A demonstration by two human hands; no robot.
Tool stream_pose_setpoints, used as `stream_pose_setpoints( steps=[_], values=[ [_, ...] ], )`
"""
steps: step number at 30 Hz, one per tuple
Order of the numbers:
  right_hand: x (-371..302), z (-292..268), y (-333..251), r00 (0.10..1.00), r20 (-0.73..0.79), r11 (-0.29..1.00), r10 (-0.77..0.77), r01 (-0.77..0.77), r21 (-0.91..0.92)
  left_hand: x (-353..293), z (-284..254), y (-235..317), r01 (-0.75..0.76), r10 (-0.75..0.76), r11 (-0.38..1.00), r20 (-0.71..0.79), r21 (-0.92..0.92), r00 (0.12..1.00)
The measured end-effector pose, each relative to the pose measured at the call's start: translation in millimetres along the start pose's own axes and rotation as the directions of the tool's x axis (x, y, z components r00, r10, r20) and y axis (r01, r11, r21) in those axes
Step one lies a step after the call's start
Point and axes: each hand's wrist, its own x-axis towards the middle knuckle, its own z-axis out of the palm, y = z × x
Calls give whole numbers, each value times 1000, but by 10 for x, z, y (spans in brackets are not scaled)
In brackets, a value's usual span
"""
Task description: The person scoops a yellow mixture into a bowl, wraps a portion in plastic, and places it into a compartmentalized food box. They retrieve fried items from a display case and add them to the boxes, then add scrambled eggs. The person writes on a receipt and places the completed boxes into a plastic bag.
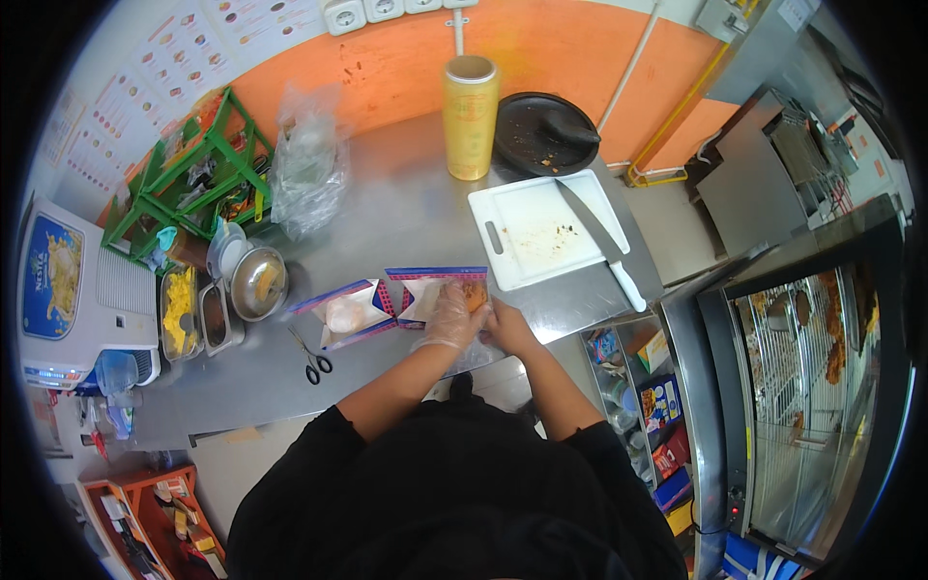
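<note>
Two open paper boxes, white inside with blue and red edges, stand side by side near the front of the steel table. The left box (367, 329) holds a round white bundle (346, 314). My left hand (451, 317), in a clear plastic glove, reaches into the right box (418, 290). Its fingers close on a golden-brown piece of fried food (475, 294), which looks like fried chicken. My right hand (508, 327) has its fingers closed at that box's right side; the fingertips are partly hidden. Black-handled scissors (311, 362) lie left of my left forearm.
A white cutting board (522, 242) carries a knife (594, 227) at the right. Behind it stand a yellow film roll (470, 121) and a dark round tray (522, 121). Metal containers (222, 324), a bowl (258, 282) and a green rack (198, 164) stand left. A glass display warmer (807, 387) stands far right.
</note>
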Motion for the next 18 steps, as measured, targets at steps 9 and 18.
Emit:
stream_pose_setpoints(
  steps=[9,18],
  values=[
    [-7,-29,-17,997,72,1000,-17,18,-6,-78,-90,-42,-38,-79,817,177,576,981],
    [105,37,167,997,77,999,-9,12,-34,-95,160,-336,-53,57,779,13,625,998]
  ],
)
